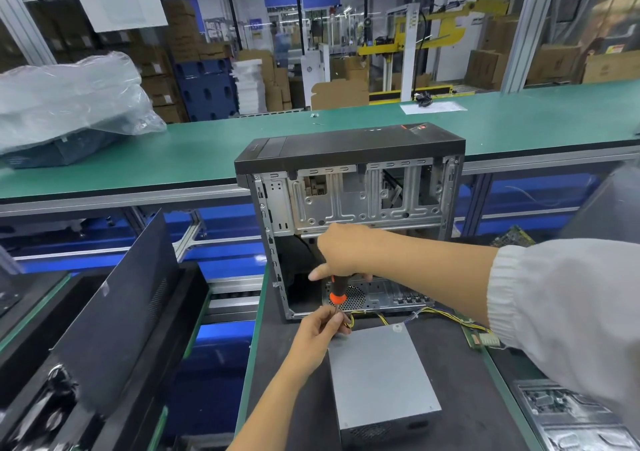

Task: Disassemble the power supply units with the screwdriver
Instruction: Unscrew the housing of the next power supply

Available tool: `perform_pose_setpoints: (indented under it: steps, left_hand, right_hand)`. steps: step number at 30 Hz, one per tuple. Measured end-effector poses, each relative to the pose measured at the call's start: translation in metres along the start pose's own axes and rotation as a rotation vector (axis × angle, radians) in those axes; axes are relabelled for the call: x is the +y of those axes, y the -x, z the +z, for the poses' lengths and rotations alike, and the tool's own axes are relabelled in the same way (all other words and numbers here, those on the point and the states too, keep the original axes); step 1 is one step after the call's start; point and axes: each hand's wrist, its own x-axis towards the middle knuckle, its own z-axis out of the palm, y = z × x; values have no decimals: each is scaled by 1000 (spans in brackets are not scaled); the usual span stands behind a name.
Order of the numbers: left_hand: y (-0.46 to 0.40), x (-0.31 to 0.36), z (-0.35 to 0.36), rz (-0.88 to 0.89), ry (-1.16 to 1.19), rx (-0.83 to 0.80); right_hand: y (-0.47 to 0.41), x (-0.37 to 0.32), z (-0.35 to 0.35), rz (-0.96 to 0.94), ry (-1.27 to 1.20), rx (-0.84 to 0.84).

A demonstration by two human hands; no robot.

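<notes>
Head view: power supply unit (381, 378) lies on the near mat, just in front of the open computer case (349, 208). Right hand (343, 253) grips the screwdriver (336, 293) handle (upright); left hand (320, 332) pinches its shaft at the unit's far-left corner.

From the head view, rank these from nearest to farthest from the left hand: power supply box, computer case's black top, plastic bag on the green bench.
1. Power supply box, just right of the left hand.
2. Computer case's black top, beyond it.
3. Plastic bag, far left.
</notes>
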Motion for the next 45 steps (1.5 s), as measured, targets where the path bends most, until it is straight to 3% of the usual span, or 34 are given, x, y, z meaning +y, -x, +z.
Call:
perform_pose_setpoints:
  steps: [4, 9, 22, 33, 45]
  left_hand:
    - [-1, -1, -16, -30, -38, -5]
    - [1, -10, -37, -74, -258, -49]
    - [-2, -16, -20, -49, -351, 52]
    - [-5, -13, -13, -47, -665, -9]
    - [-18, -8, -10, -11, -560, 144]
  right_hand:
    - [-5, 2, 4, -88, 58, 15]
    - [-12, 8, 9, -174, -115, -10]
    - [-17, 13, 19, -191, -279, 70]
    - [-6, 18, 27, -164, -268, 107]
    - [13, 47, 28, -29, -440, 230]
